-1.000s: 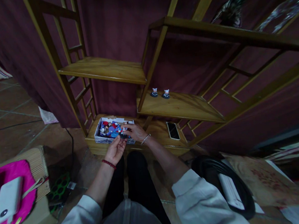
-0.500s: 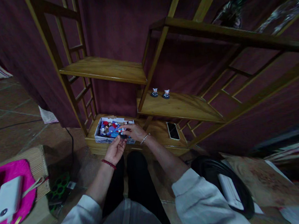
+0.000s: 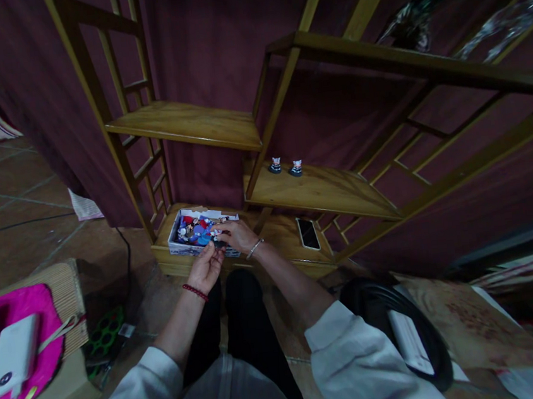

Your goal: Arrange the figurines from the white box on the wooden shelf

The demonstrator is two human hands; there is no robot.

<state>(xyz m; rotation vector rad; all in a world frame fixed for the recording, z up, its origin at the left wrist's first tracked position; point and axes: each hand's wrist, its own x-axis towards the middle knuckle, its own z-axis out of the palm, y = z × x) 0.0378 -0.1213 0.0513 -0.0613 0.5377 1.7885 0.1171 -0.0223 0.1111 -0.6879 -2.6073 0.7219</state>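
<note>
Over the near right corner of an open box point(image 3: 181, 248), both my hands meet on a small figurine point(image 3: 218, 235) with a pale upper part and a dark base. My left hand point(image 3: 207, 266) is closed on the base from below. The fingers of my right hand point(image 3: 236, 234) pinch its upper part from the right. Several small red, blue and purple toys point(image 3: 198, 229) fill the box. Two similar figurines, a left one point(image 3: 275, 165) and a right one point(image 3: 296, 168), stand upright on the middle shelf, a little apart.
The wooden shelf unit point(image 3: 192, 125) has slanted posts and boards at several heights. A phone point(image 3: 308, 233) lies on its lowest board. At left, a white power bank point(image 3: 14, 356) rests on a pink cloth point(image 3: 51, 323). A black round stool-like thing point(image 3: 440, 359) is at right.
Hardly anything differs. My right hand and wrist have shifted very slightly left, and both hands stay at the figurine above the box. The two shelf figurines have not moved.
</note>
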